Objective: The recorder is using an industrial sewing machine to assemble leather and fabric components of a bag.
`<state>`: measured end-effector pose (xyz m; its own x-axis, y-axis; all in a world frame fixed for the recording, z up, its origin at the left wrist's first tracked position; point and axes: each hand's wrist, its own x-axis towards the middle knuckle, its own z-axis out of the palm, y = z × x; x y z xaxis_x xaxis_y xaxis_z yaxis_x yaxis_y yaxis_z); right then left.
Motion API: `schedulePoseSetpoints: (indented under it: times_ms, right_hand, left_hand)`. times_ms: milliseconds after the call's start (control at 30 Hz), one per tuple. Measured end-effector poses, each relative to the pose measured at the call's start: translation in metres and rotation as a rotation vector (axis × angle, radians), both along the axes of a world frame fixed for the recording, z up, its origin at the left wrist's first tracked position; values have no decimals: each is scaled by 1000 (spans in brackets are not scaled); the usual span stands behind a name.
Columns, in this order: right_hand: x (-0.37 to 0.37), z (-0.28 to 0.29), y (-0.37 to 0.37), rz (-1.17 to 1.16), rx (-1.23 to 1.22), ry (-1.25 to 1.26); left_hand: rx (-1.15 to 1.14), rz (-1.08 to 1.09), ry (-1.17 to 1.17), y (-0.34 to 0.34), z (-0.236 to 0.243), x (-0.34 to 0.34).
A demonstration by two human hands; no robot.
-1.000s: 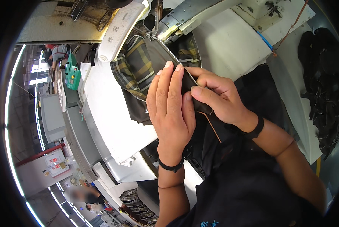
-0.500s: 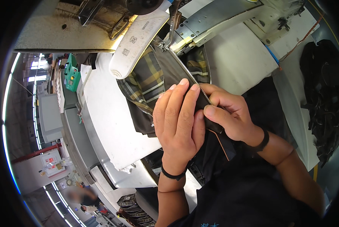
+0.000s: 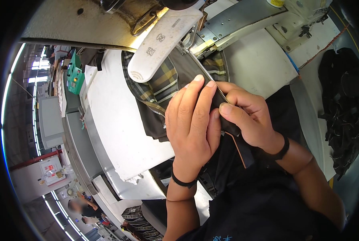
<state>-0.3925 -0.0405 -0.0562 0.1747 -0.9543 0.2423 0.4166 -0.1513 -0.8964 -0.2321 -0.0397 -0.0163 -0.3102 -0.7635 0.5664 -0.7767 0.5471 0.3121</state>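
Note:
A dark brown garment [image 3: 151, 124] with plaid lining [image 3: 159, 85] lies under the sewing machine, its needle area partly hidden by a white guard-like arm [image 3: 165, 38]. A metal-toothed zipper [image 3: 204, 69] runs from that area down toward me. My left hand [image 3: 191, 124] lies over the cloth left of the zipper, fingers stretched out and pressing flat. Thumb and bent fingers of my right hand [image 3: 247, 114] pinch the zipper's edge close beside it. Below the hands hangs a dark strip with a tan edge [image 3: 239, 148].
The machine's metal arm [image 3: 243, 20] stretches to the upper right. White worktable [image 3: 115, 132] shows at left. A pile of black cloth [image 3: 344, 108] hangs at the far right. A green device [image 3: 75, 74] stands at the far left; another person [image 3: 87, 209] is in the background.
The view has shifted slightly, so the machine and garment appear farther right and higher. Both hands keep their places on the cloth and zipper, a little nearer the needle area.

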Motion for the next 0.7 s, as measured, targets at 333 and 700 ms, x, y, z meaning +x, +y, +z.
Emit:
schedulePoseSetpoints:
  times_ms: [333, 700]
  right_hand:
    - [17, -5, -33, -49, -61, -18]
    - [32, -3, -64, -174, -94, 74]
  left_hand:
    - [-54, -16, 40, -30, -7, 9]
    - [-187, 2, 111, -58, -16, 22]
